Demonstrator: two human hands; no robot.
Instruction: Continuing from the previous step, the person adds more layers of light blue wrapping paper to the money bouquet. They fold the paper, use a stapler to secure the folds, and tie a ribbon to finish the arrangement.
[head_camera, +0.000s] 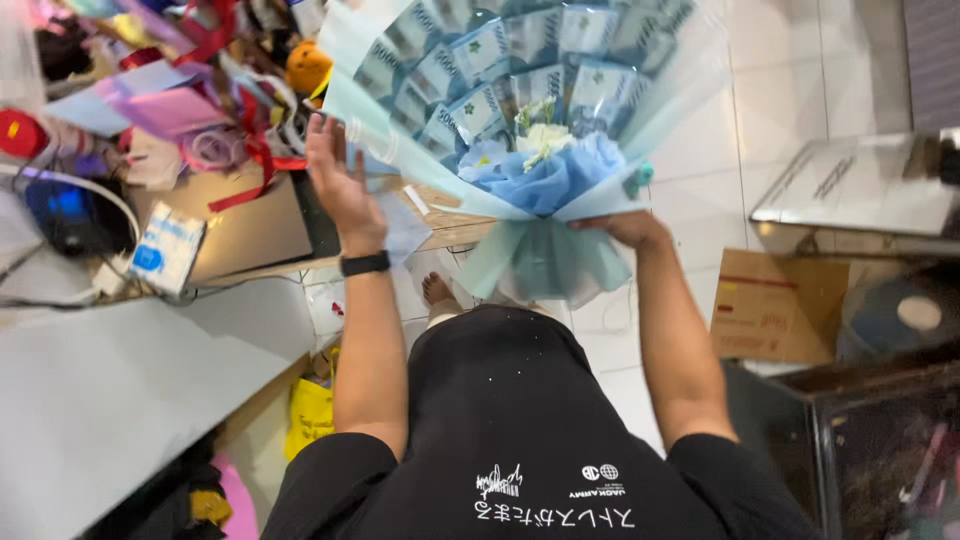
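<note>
The left hand (338, 178) is spreading open, fingers splayed and palm facing the bouquet (530, 130), resting against or just beside the left edge of its pale blue wrapping; I cannot tell whether it is actually touching. A black wristband (364, 263) is sitting on that wrist. The right hand (625, 228) is gripping the bouquet from below at its gathered neck, fingers hidden behind the wrap, holding it up in front of the body above the floor.

The bouquet is fanning out wide: rows of folded banknotes are forming the upper arc, a cluster of blue paper blooms with a small white flower (542, 138) is sitting at the centre, and clear and pale blue sheets are flaring around it, with a mint green skirt (540, 262) hanging under the grip.

To the left, the wrapping's edge is standing close to a worktable (240, 235) crowded with ribbons, paper and a small white box (167, 250). A grey counter (120, 380) is lying nearer the body. To the right, white floor tiles (770, 90) are leaving open room before a cardboard sheet (775, 305) and a glass case (860, 190). A bare foot (437, 293) is showing below the bouquet.
</note>
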